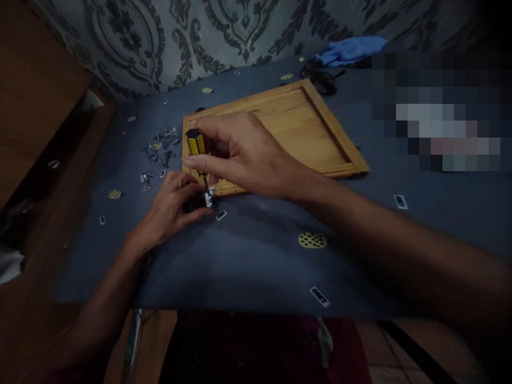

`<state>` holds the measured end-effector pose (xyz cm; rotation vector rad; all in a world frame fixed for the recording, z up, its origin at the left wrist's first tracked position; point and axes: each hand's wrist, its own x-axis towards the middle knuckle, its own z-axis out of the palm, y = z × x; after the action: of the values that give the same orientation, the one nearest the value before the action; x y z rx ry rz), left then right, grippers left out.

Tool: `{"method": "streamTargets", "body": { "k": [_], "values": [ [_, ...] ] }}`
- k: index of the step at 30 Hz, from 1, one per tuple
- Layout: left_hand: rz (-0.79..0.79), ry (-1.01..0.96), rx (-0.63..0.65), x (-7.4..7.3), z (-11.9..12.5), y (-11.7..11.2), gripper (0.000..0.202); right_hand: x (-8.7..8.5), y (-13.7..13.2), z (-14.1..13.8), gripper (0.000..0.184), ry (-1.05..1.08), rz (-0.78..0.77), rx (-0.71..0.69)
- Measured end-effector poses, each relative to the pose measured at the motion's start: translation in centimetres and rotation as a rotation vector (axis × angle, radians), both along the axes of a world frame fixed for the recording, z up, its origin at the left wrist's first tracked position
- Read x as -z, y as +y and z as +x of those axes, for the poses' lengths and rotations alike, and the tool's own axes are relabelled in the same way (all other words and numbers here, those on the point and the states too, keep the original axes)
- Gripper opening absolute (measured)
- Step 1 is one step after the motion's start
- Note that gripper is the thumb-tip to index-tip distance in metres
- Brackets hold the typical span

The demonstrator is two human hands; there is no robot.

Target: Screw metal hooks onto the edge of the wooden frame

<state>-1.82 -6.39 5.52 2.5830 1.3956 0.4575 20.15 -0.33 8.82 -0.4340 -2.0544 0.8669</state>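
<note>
My right hand (240,152) is closed around a screwdriver with a yellow and black handle (194,142), held nearly upright with its tip pointing down. The tip meets a small metal hinge (208,198) at the near left corner of a wooden cabinet door (296,125) that lies flat on the blue cloth. My left hand (174,205) pinches that hinge and steadies it against the door's edge.
Several loose metal hinges and screws (160,152) lie left of the door. A blue rag (352,49) and dark glasses (322,77) sit at the back. Brown wooden furniture (36,106) stands on the left. The table's front edge (256,312) is close to me.
</note>
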Motion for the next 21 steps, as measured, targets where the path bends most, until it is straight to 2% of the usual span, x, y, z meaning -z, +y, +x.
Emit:
{"method": "streamTargets", "body": {
  "k": [3, 5, 11, 16, 21],
  "values": [
    [0.016, -0.013, 0.011, 0.1, 0.0, 0.0, 0.042, 0.1, -0.4, -0.4, 0.036, -0.027, 0.107, 0.165],
    [0.016, -0.017, 0.022, 0.1, 0.0, 0.0, 0.043, 0.2, -0.8, -0.7, 0.04, -0.039, 0.161, 0.221],
    [-0.004, 0.002, 0.008, -0.3, 0.1, -0.1, 0.044, -0.5, -1.6, -0.5, 0.038, 0.085, 0.102, 0.372],
    [0.005, -0.002, 0.009, -0.2, 0.0, -0.1, 0.044, -0.8, -1.4, -0.3, 0.039, 0.092, 0.044, 0.301],
    [0.015, -0.004, 0.005, 0.0, 0.0, -0.1, 0.044, -0.1, -1.1, -0.6, 0.037, 0.06, 0.085, 0.295]
  ]
}}
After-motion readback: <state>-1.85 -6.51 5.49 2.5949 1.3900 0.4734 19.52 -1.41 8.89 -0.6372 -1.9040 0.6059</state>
